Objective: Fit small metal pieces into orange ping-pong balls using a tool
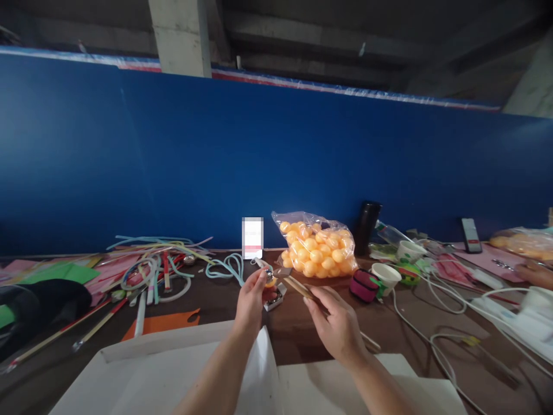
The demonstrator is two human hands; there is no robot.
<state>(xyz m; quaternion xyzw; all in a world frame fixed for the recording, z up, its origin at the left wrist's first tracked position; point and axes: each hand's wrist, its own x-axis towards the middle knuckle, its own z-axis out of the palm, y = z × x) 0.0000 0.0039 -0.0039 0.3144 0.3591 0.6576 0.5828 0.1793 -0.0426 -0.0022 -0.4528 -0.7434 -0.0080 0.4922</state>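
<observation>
In the head view, my left hand point(251, 297) pinches a small shiny metal ball point(269, 275) between thumb and fingers. My right hand point(334, 323) grips a slim wooden-handled tool point(298, 285), its flat greyish tip at the ball or just beside it; I cannot tell whether they touch. Part of something orange-yellow shows under the ball, mostly hidden by my fingers. Just below the hands sits a small open white box point(276, 301) with dark shiny pieces in it. Behind them stands a clear plastic bag point(319, 248) full of orange-yellow balls.
Large white sheets point(173, 374) lie under my forearms. On the left are long balloons point(151, 274), coloured paper and an orange sheet point(166, 324). To the right are a purple pouch point(363, 286), paper cups point(386, 278), a black bottle point(368, 227) and tangled white cables point(440, 288).
</observation>
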